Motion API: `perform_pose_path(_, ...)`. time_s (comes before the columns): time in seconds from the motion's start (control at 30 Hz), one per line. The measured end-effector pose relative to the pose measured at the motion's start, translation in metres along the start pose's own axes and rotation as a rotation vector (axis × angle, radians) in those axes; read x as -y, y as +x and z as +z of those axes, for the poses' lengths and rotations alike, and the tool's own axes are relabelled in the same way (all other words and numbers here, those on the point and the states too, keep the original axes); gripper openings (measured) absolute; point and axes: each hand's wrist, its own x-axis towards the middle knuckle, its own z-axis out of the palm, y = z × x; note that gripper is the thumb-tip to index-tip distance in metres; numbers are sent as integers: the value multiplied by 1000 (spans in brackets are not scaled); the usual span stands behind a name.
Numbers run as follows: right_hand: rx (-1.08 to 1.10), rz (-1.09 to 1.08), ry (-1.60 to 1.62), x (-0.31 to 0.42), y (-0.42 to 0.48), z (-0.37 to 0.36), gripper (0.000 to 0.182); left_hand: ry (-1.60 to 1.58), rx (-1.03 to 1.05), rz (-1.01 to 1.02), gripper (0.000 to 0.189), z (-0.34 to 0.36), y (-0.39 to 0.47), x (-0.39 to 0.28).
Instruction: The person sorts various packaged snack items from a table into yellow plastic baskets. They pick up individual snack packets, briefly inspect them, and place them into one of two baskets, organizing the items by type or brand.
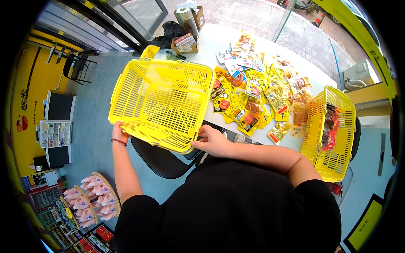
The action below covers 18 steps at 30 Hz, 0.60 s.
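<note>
Both my hands are on an empty yellow plastic shopping basket [171,101], tilted so that its inside shows. My left hand [121,132] grips the near left corner of its rim. At the near right corner, my right hand [211,141] has its thumb and fingers on the rim. Right of this basket lies a spread pile of snack packets [253,85] on the white table [218,39], in yellow, white and clear wrappers. Farther right stands a second yellow basket [341,155], with dark and red packets [330,126] inside.
Cardboard boxes [193,47], a silver cylinder [186,19] and a black marker [176,55] are at the table's far left end. A black chair [161,161] stands below the held basket. Pink bottles [104,199] fill round shelves at lower left. Glass panels border the far side.
</note>
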Motion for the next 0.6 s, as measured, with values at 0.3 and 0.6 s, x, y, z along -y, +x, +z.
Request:
perform_pose_path(0.3,51,92,117,-30,15,5,43,43,-52,21,38,-6,-1,14)
perform_pose_path(0.6,-52,204,90,-5,62,-2,41,-39,-45,52,43,31,51,4)
